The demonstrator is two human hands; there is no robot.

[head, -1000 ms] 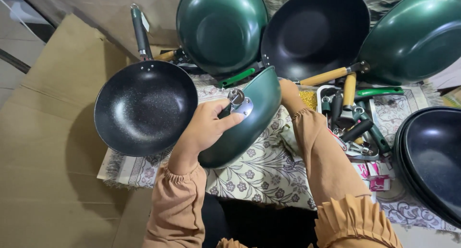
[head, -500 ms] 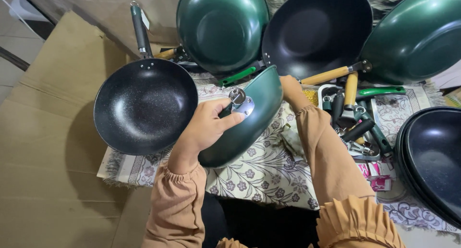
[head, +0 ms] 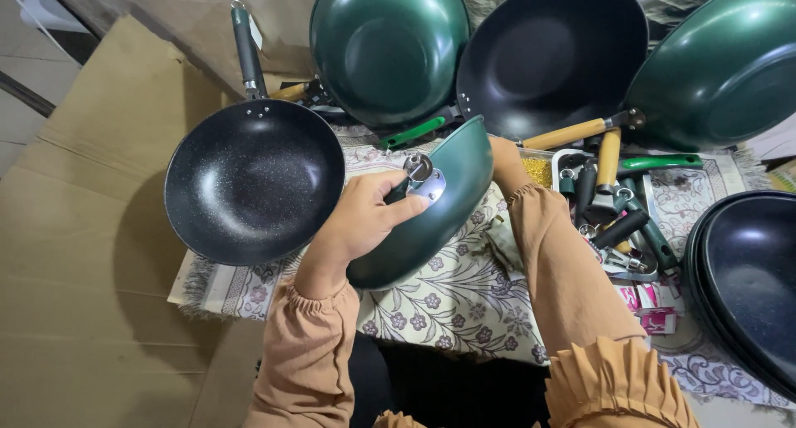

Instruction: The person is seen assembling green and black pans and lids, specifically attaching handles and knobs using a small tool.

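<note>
Small pink-and-white printed cartons [head: 651, 299] lie at right on the patterned cloth, near the loose handles. A white paper tag [head: 256, 31] hangs beside the far-left pan's dark handle.

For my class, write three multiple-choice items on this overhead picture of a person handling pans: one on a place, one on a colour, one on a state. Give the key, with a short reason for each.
1. Where does the black speckled pan lie?
A. to the left of the left hand
B. on the stack of dark pans at the right edge
C. upside down on the person's lap

2. What colour is the outside of the held pan?
A. red
B. dark green
C. white

3. How is the held pan positioned?
A. flat on the patterned cloth
B. tilted on edge between both hands
C. hanging from a hook

Key: 1 A, it rests open side up left of that hand. 2 B, its outer wall shows green. 3 B, the left hand is at its metal handle bracket and the right hand reaches behind its rim.
</note>
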